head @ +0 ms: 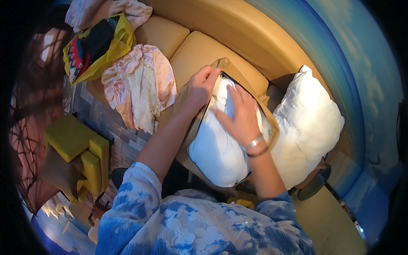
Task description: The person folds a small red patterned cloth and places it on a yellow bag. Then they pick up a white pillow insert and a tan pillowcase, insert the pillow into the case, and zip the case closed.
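Note:
A tan zippered cushion cover (273,127) lies in front of me with its zipper undone, and a white pillow insert (213,149) shows through the opening. My left hand (204,83) pinches the cover's far corner beside the zipper end. Slightly blurred, my right hand (240,116) rests on the white insert inside the opening, fingers spread, with a band and a bracelet at the wrist. To the right of the cover, touching it, is a second white pillow (309,127).
A tan sofa (216,51) curves behind the cover. On its left are pink satin and lace cloth (140,83), a yellow bag (110,65) holding dark and red fabric, and fluffy cloth (135,12). Yellow block-shaped furniture (71,135) stands at the lower left.

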`<state>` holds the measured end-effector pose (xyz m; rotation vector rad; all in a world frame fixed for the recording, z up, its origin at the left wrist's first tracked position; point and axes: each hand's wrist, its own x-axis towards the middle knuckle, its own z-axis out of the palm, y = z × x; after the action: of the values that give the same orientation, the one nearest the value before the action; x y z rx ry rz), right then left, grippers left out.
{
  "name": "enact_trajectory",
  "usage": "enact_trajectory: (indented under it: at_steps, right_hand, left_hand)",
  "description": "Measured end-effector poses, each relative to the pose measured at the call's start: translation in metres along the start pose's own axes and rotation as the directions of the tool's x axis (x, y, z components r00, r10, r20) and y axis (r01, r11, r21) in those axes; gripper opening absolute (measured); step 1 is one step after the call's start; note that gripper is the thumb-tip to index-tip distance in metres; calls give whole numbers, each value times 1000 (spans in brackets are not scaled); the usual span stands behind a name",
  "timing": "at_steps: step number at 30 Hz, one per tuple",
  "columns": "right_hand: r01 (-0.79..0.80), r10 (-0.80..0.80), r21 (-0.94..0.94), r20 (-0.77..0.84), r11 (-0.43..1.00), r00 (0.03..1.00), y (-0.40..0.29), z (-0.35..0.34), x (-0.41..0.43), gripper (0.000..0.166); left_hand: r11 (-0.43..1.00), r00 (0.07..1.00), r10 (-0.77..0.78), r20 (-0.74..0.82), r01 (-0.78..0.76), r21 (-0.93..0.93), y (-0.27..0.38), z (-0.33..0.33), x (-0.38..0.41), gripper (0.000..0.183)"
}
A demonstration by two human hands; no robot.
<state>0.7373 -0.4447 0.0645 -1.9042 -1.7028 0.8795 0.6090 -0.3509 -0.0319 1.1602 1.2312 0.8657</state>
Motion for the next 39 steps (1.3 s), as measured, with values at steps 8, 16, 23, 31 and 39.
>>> enact_trajectory:
  at_steps: [8,16,23,31,39]
  right_hand:
    - [280,-58,-392,490,877,870,-12,42,-59,86]
    - [169,-95,-698,144,696,985,53,181,-56,60]
    - [118,-68,-797,97,593,993,22,176,-56,52]
    - [161,-50,-504,227,849,973,-47,59,-69,37]
    - [-152,-19,-322,-471,934,882,21,-54,-73,20]
  left_hand:
    - [989,994,-51,-100,64,135,3,-4,-10,35]
    - [967,966,204,-156,-174,187,-18,63,-62,33]
    - [959,916,170,-365,-69,274,-23,45,-34,32]
    - [842,907,314,-282,-128,524,3,13,-21,32]
    - [804,979,180,-93,-92,587,49,-1,-33,31]
